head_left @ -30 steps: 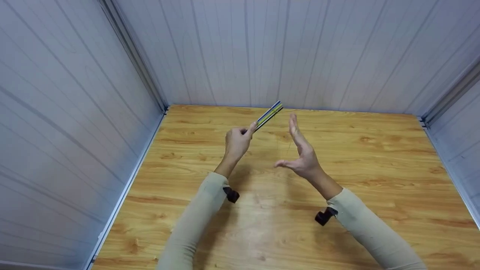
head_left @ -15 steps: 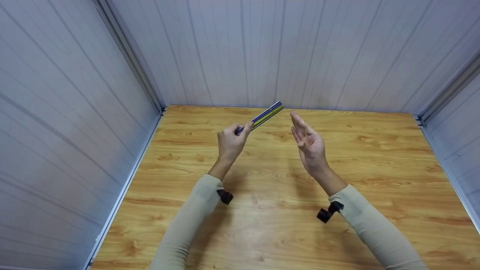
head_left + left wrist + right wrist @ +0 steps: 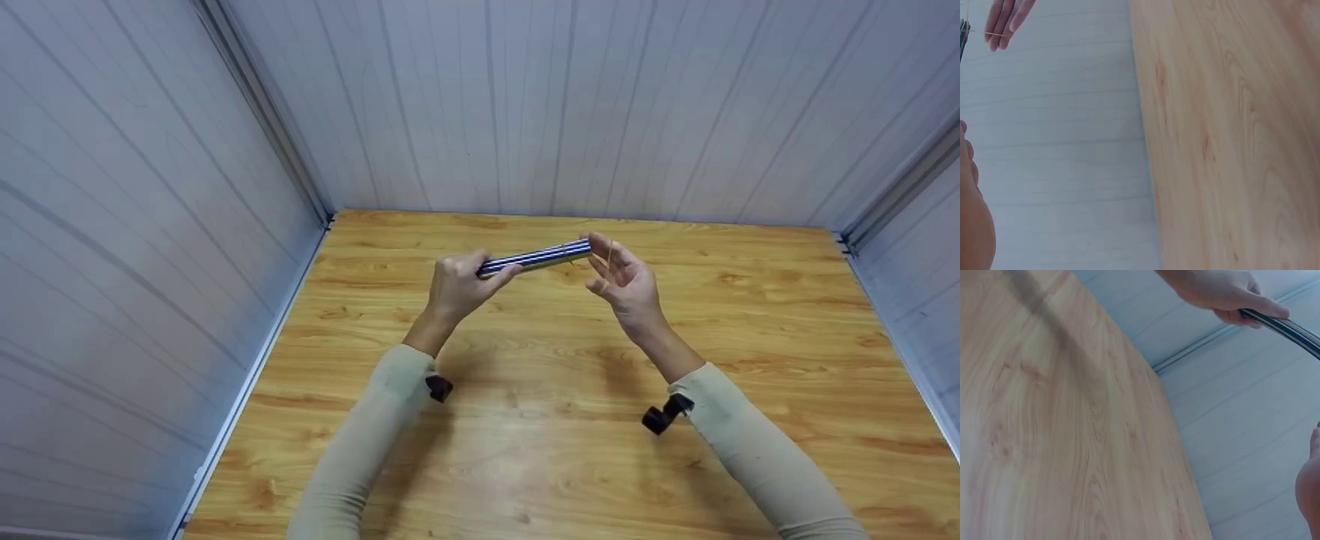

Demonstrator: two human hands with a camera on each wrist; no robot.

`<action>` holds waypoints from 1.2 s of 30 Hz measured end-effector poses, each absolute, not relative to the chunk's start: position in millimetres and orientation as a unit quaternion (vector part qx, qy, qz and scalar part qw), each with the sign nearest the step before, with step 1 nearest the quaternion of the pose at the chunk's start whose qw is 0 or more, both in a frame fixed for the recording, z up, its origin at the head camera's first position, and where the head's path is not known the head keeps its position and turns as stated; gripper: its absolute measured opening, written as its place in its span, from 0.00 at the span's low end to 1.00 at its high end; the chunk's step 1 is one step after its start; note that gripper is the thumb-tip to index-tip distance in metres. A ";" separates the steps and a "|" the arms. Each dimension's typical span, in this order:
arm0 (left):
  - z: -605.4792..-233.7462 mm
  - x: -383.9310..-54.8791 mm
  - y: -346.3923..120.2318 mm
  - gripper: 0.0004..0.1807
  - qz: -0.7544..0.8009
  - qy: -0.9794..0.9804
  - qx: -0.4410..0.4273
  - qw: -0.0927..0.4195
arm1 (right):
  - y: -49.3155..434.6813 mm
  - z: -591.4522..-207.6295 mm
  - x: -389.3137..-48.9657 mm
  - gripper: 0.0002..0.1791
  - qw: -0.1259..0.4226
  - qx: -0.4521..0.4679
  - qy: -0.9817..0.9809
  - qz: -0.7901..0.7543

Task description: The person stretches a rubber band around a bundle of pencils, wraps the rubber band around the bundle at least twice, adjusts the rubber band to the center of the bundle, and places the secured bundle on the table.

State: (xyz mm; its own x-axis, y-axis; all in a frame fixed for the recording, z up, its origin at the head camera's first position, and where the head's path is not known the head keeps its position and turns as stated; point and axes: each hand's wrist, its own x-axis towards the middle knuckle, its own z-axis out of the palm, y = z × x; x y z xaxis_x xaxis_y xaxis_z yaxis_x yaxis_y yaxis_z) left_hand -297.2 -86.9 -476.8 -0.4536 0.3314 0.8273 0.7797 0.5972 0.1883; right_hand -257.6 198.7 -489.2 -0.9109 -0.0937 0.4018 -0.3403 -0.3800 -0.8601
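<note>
In the head view, a bundle of slim striped pencils (image 3: 544, 256), mostly blue and white on the visible side, lies almost level above the table. My left hand (image 3: 459, 285) grips its left end, thumb along the near side. At the other end is my right hand (image 3: 632, 289), its fingertips right at the pencil ends, thumb apart from the fingers. A thin tan rubber band (image 3: 995, 35) stretches across the right fingers towards the pencils in the left wrist view. The right wrist view shows the left thumb and fingers pinching the pencils (image 3: 1292, 331).
Below both hands spreads a wood-grain tabletop (image 3: 525, 435). White panelled walls (image 3: 450, 112) enclose it at the back, left and right. A small black wrist camera (image 3: 660, 418) sticks out from the right sleeve, another (image 3: 439, 388) from the left.
The pencil bundle has swung from a steep slant to nearly level, its blue side now showing. My right hand has turned its palm into view, its fingers now reaching the pencil ends.
</note>
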 end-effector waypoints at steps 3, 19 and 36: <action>-473.1 -298.6 -88.7 0.34 -0.228 -0.790 -0.388 0.417 | 199.7 -488.9 -258.5 0.45 0.077 0.212 -0.573 0.788; -464.3 -300.0 -89.1 0.30 -0.106 -0.781 -0.436 0.434 | 201.4 -484.6 -256.8 0.24 0.098 0.251 -0.662 0.700; -465.2 -300.0 -91.8 0.30 -0.109 -0.774 -0.441 0.441 | 199.2 -483.0 -252.9 0.17 0.067 0.214 -0.682 0.697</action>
State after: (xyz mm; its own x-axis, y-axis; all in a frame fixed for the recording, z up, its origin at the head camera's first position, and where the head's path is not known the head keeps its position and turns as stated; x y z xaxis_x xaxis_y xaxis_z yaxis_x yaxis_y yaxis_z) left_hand -300.0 -91.8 -465.2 -0.2224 0.5862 0.7790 0.7782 0.5880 -0.2203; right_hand -252.9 199.2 -483.0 -0.8996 -0.1987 0.3889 -0.3844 -0.0621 -0.9211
